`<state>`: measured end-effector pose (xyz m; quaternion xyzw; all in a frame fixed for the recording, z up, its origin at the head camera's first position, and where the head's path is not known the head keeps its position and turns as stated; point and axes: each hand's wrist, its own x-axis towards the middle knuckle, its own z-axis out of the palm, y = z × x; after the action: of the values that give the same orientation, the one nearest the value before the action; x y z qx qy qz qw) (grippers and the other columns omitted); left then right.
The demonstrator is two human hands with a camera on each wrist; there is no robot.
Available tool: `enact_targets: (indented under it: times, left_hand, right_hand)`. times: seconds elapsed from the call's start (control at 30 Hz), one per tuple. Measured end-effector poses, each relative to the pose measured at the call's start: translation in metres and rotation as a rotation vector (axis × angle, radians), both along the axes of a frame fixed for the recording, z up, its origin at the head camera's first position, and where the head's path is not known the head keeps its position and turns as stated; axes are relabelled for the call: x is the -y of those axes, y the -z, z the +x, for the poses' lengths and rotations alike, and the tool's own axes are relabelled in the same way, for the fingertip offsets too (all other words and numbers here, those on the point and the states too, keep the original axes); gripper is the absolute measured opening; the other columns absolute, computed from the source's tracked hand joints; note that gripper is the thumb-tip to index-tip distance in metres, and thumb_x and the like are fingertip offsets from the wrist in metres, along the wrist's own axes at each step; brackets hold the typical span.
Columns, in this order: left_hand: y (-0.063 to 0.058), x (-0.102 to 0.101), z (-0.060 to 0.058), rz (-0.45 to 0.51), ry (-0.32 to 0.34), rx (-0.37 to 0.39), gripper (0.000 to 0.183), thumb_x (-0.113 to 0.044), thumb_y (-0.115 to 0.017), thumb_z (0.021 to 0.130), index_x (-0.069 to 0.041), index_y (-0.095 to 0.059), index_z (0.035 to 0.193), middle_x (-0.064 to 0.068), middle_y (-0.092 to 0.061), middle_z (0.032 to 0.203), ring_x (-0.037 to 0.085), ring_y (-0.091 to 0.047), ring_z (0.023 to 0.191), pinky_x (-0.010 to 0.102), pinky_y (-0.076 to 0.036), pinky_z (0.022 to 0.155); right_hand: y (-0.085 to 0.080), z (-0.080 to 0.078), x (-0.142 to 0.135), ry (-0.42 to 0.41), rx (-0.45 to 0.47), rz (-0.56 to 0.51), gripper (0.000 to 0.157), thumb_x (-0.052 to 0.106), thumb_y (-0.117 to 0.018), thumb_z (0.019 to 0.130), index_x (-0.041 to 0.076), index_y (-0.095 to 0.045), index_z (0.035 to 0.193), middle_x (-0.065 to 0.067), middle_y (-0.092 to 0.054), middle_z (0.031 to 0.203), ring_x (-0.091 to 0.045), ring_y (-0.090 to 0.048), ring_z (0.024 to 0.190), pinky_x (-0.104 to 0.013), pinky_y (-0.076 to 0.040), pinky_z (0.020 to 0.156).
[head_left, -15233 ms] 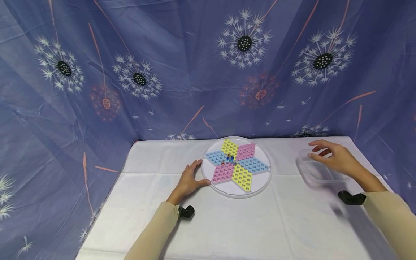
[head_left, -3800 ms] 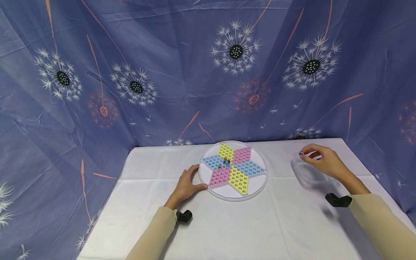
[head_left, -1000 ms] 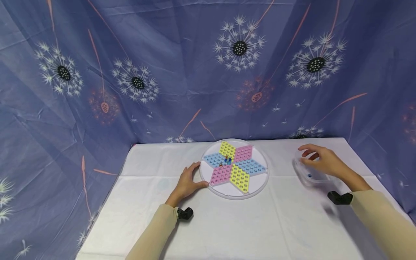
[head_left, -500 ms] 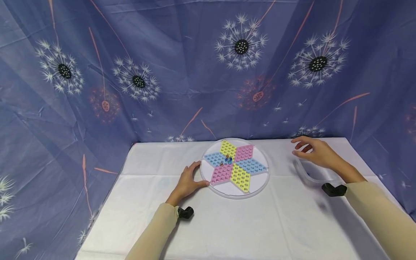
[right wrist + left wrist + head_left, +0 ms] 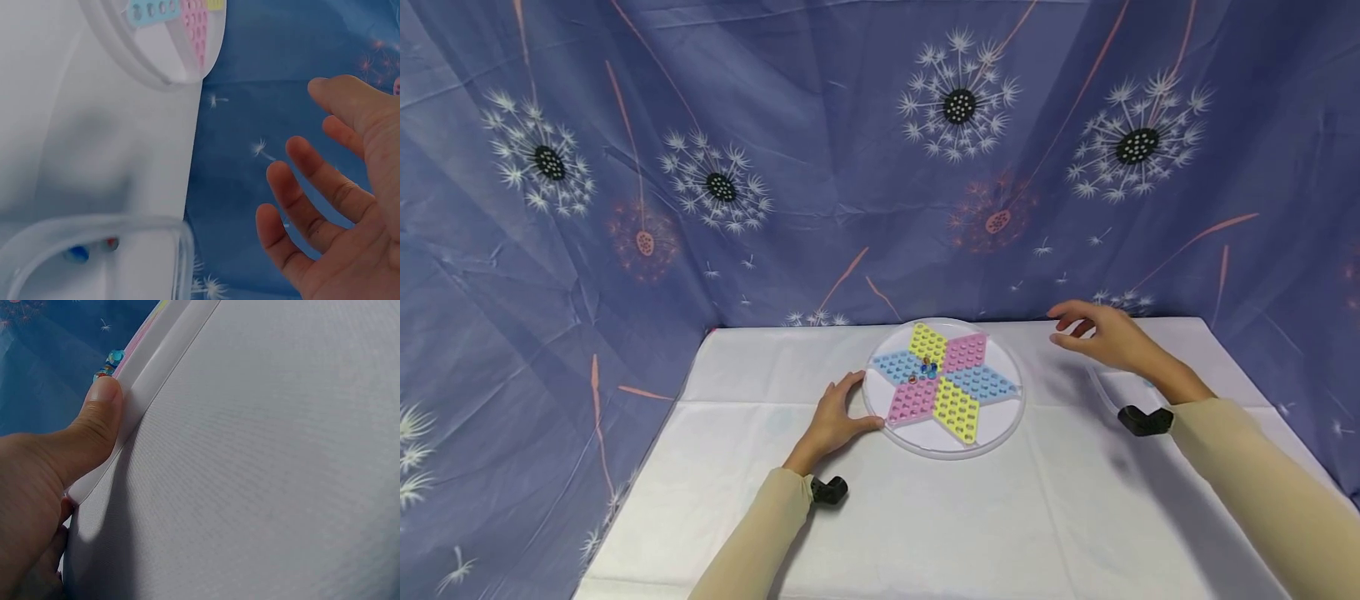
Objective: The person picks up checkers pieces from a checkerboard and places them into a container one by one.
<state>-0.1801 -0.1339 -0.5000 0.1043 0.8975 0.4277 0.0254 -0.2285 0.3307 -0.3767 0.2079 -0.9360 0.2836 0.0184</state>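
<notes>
A round white Chinese checkers board (image 5: pixel 1000 421) with a star of yellow, pink and blue points lies on the table. Several marbles (image 5: pixel 932 374) sit in holes around its centre. My left hand (image 5: pixel 835 425) rests at the board's left rim, thumb and forefinger spread along it; the left wrist view shows the thumb against the edge. Bare of any object, my right hand (image 5: pixel 1108 337) hovers between board and container with loosely bent fingers. Partly behind the right wrist stands a clear plastic container (image 5: pixel 1101 390). A blue marble (image 5: pixel 77 253) and a reddish one (image 5: pixel 110 243) lie in it.
A white cloth (image 5: pixel 955 525) covers the table. Blue curtain with dandelion prints (image 5: pixel 850 167) rises behind the table and at both sides. Each wrist wears a black camera, the left one (image 5: pixel 830 490) close to the cloth.
Some seconds ago my right hand pinched a blue marble over the container; a second ago one lay in it. Since then that hand has moved left, towards the board. My left hand stays put.
</notes>
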Motion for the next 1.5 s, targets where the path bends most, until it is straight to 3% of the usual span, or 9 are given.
enact_targets:
  times: [0.27,0.57,1.1,1.5]
  left_hand:
    - [0.001,0.000,-0.001,-0.013,0.006,-0.008,0.094,-0.033,-0.092,0.077,-0.011,-0.044,0.155,0.015,-0.042,0.160,0.053,-0.021,0.150,0.062,-0.019,0.124]
    - [0.002,0.001,-0.001,-0.010,0.019,-0.040,0.094,-0.032,-0.092,0.077,-0.008,-0.044,0.155,0.016,-0.044,0.158,0.049,-0.026,0.149,0.060,-0.017,0.125]
    - [-0.001,0.000,0.000,0.010,0.012,-0.027,0.092,-0.033,-0.091,0.078,-0.010,-0.045,0.154,0.017,-0.042,0.160,0.055,-0.022,0.149,0.065,-0.021,0.122]
    - [0.000,0.000,-0.001,0.016,0.010,-0.020,0.093,-0.033,-0.091,0.078,-0.009,-0.044,0.155,0.019,-0.039,0.161,0.052,-0.021,0.150,0.061,-0.018,0.124]
  right_hand:
    - [-0.007,-0.006,0.017,-0.012,0.015,-0.029,0.042,0.027,-0.073,0.097,0.010,-0.063,0.134,-0.011,-0.071,0.113,-0.029,-0.068,0.099,-0.044,-0.059,0.079]
    - [-0.004,-0.015,0.038,-0.080,-0.046,-0.065,0.040,0.021,-0.075,0.096,0.008,-0.065,0.132,-0.014,-0.073,0.111,-0.029,-0.072,0.092,-0.049,-0.061,0.078]
    - [0.006,-0.033,0.098,-0.153,0.016,-0.110,0.040,0.020,-0.076,0.095,0.009,-0.066,0.132,-0.014,-0.072,0.111,-0.029,-0.072,0.094,-0.048,-0.060,0.078]
    - [0.020,-0.041,0.134,-0.195,0.074,-0.157,0.039,0.016,-0.077,0.094,0.009,-0.067,0.131,-0.018,-0.071,0.113,-0.028,-0.071,0.093,-0.045,-0.062,0.076]
